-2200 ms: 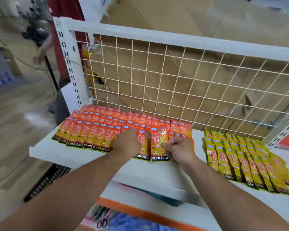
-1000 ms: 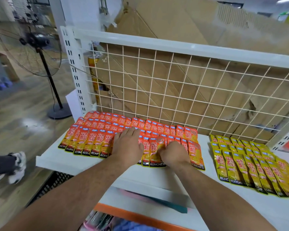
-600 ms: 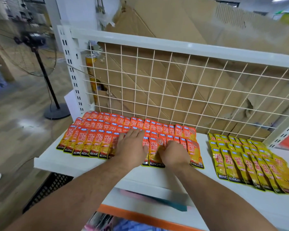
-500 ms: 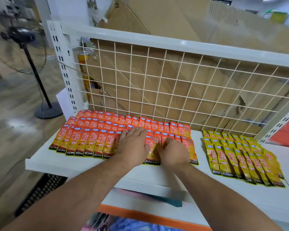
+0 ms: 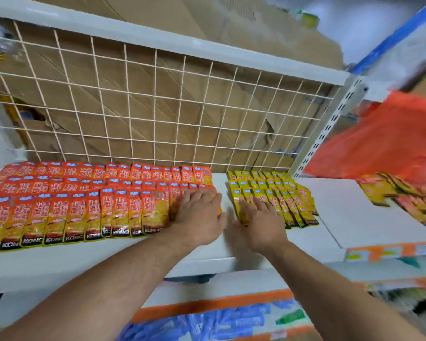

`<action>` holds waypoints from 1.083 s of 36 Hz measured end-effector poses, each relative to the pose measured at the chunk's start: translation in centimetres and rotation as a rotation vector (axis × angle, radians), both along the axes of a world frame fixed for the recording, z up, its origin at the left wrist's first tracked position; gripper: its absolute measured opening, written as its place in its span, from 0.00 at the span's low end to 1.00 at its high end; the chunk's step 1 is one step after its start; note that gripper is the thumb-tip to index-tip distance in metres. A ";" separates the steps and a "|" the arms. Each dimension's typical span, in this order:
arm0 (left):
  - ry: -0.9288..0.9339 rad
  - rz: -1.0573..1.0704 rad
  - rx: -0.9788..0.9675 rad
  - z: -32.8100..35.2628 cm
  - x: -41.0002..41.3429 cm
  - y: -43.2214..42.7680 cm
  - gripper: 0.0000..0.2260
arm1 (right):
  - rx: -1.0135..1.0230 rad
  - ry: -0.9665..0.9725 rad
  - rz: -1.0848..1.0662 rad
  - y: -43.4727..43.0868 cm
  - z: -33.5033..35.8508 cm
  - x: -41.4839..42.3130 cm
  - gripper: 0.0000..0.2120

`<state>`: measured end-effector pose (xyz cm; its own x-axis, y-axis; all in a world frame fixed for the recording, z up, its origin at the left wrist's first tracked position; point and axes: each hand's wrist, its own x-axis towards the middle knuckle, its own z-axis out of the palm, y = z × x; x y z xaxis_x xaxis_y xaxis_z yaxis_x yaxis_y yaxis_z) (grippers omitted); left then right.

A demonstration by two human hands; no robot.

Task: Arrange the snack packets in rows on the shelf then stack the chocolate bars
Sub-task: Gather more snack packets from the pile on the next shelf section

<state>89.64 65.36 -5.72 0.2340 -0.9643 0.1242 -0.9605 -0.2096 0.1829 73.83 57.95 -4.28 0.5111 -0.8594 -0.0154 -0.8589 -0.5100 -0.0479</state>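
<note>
Glossy orange foil snack packets (image 5: 84, 207) lie flat in three overlapping rows across the left and middle of the smooth white metal shelf (image 5: 335, 217), from its back edge almost to its front edge. The left hand (image 5: 199, 217) rests palm-down on the right end of their front row, fingers straight, gripping nothing. Slimmer yellow foil snack packets (image 5: 283, 193) form three shorter rows towards the shelf's right edge. The right hand (image 5: 261, 222) lies flat on their front-left corner, fingers spread, holding nothing. Behind the back edge stands a white wire grid (image 5: 155, 107) before creased brown cardboard (image 5: 138, 116).
</note>
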 end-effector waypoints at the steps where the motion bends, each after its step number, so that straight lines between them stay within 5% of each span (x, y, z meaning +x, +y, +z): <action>1: 0.002 -0.013 0.005 0.1 -0.7 -0.5 0.27 | 0.002 -0.002 -0.019 -0.1 0.1 -0.8 0.32; 39: -0.042 -0.300 0.084 2.9 -39.9 -20.6 0.28 | 0.048 -0.105 -0.269 -15.9 2.0 -41.4 0.33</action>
<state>49.70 44.79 -2.82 -0.0663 -0.9968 0.0447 -0.9881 0.0718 0.1362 32.45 42.06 -2.26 0.2663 -0.9637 -0.0180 -0.9519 -0.2600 -0.1623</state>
